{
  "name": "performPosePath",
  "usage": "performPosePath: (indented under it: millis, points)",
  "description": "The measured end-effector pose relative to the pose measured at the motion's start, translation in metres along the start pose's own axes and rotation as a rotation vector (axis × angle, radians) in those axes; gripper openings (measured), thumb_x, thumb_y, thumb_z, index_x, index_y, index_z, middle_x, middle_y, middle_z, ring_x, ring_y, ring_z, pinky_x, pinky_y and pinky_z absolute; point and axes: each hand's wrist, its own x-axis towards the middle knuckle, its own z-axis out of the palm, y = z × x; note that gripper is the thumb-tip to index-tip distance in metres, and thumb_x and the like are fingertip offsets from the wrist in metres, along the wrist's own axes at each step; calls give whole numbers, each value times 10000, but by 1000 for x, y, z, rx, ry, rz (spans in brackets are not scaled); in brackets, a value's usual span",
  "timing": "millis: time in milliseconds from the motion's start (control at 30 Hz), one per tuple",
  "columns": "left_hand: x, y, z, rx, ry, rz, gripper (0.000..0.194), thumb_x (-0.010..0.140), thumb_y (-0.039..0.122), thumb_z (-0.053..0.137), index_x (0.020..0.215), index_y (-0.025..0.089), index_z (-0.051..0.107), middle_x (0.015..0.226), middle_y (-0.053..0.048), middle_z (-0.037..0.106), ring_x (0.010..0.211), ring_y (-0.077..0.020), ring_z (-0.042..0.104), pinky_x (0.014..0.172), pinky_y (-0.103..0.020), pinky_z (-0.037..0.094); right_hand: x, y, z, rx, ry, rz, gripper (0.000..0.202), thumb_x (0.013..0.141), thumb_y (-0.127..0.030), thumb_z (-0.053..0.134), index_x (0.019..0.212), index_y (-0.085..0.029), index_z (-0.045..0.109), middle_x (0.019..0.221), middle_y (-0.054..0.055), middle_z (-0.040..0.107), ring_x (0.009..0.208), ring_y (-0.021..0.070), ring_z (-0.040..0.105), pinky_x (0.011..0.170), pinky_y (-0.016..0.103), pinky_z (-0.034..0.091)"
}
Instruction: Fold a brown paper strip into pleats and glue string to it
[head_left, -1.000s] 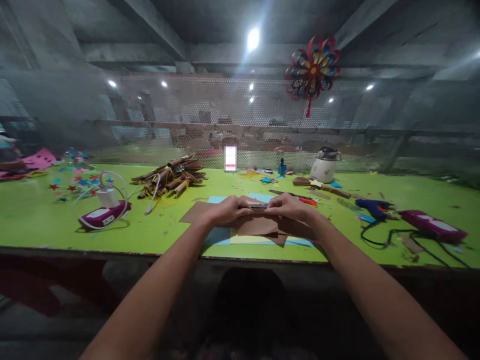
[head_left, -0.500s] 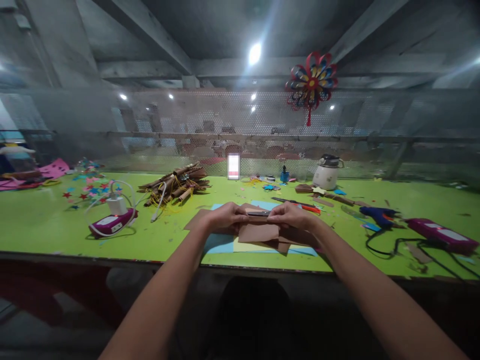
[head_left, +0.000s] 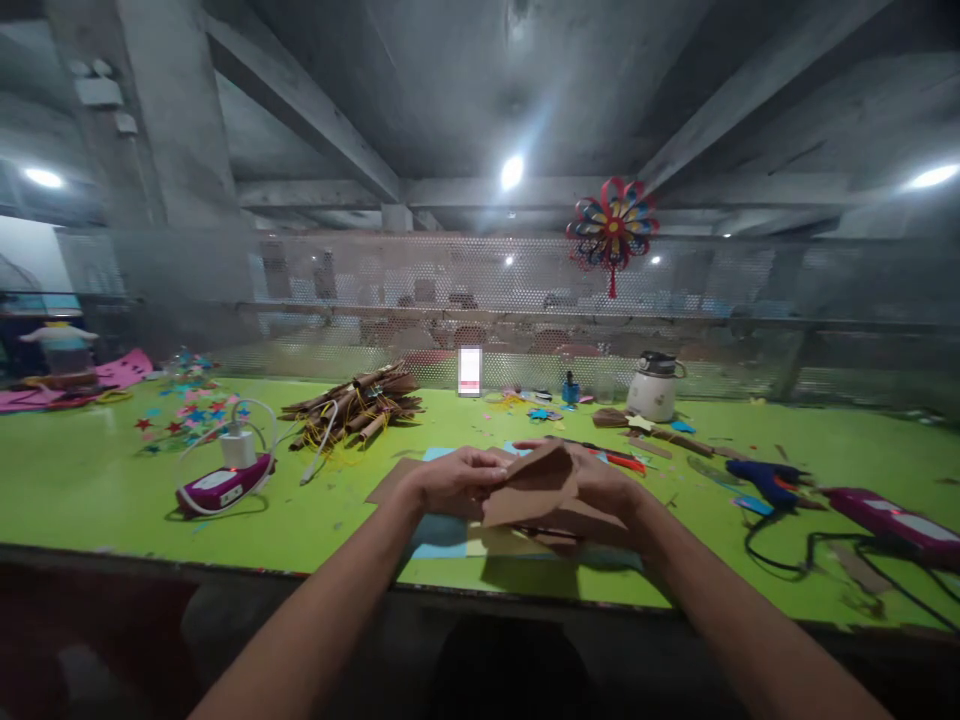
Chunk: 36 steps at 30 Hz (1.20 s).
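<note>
A piece of brown paper (head_left: 529, 492) is raised and bent between my two hands. My left hand (head_left: 461, 480) pinches its left edge between thumb and fingers. Behind its right side is my right hand (head_left: 604, 482), its fingers partly hidden by the paper, with the piece resting against them. Under my hands lie more brown sheets (head_left: 394, 480), a light blue sheet (head_left: 439, 540) and a pale yellow sheet (head_left: 495, 545) on the green table (head_left: 330, 530). The dark slim tool seen earlier between my fingers is not visible there.
Rolled brown paper sticks (head_left: 360, 405) lie at the back left, beside a purple power strip (head_left: 225, 485) with a white cable. To the right are a red-orange cutter (head_left: 626, 461), a white kettle (head_left: 651, 390), a blue glue gun (head_left: 769, 480) and another purple strip (head_left: 892, 522).
The brown paper has been lifted and bent up, with my right hand now behind it. The view has tilted upward, so the table appears lower.
</note>
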Motion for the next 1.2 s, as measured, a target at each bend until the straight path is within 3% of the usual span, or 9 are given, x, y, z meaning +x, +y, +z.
performPosePath:
  millis: [167,400,500,700,767,867,1100,1200]
  points:
    - [5,-8,15,-92,-103,-47,269,669,345,756,725,119,622,571,38,488,486,-44,429,510,-191,337,-9,-12,14,-23,-157,-33,411,584,-297,790,954,-148,686,895,69,693,850,209,635,810,345,496]
    - [10,-13,17,-32,-259,-54,369,732,420,680,904,94,659,731,-79,636,616,-129,562,607,-261,423,-8,-4,10,-66,-25,-118,221,692,-318,735,814,-140,686,782,38,666,742,154,609,726,283,483]
    - [12,-15,12,-78,-141,-21,340,691,344,727,925,107,657,764,-70,636,645,-120,557,663,-265,429,-6,-1,6,-123,18,-79,256,696,-333,730,825,-116,690,734,33,649,679,142,576,687,277,463]
    - [16,-5,-4,-167,312,135,365,695,417,713,889,115,647,836,-87,625,771,-146,553,717,-262,425,-5,-1,-4,-289,12,75,327,765,-433,636,848,-120,675,745,30,617,653,125,520,611,236,394]
    - [17,-3,-6,-103,373,116,419,720,483,666,933,122,652,859,-86,625,780,-145,546,711,-256,421,-4,0,-7,-377,-55,114,357,778,-467,603,855,-125,674,735,22,605,642,123,502,595,231,378]
    - [15,-3,-2,145,331,73,453,730,521,632,912,108,675,798,-69,624,696,-127,519,645,-242,399,-1,3,-9,-482,-120,120,365,794,-479,571,818,-129,671,712,12,586,626,118,478,586,229,365]
    - [10,0,9,612,231,-24,316,788,370,544,858,101,694,584,-35,600,536,-128,499,552,-250,370,4,15,-7,-693,-90,127,376,808,-448,537,856,-110,694,710,30,609,624,128,482,571,233,370]
    - [15,-3,8,793,203,22,299,793,339,523,839,111,711,609,-44,621,565,-132,508,555,-239,356,7,20,-8,-750,-89,98,360,803,-428,545,876,-115,707,737,32,636,643,137,505,606,242,393]
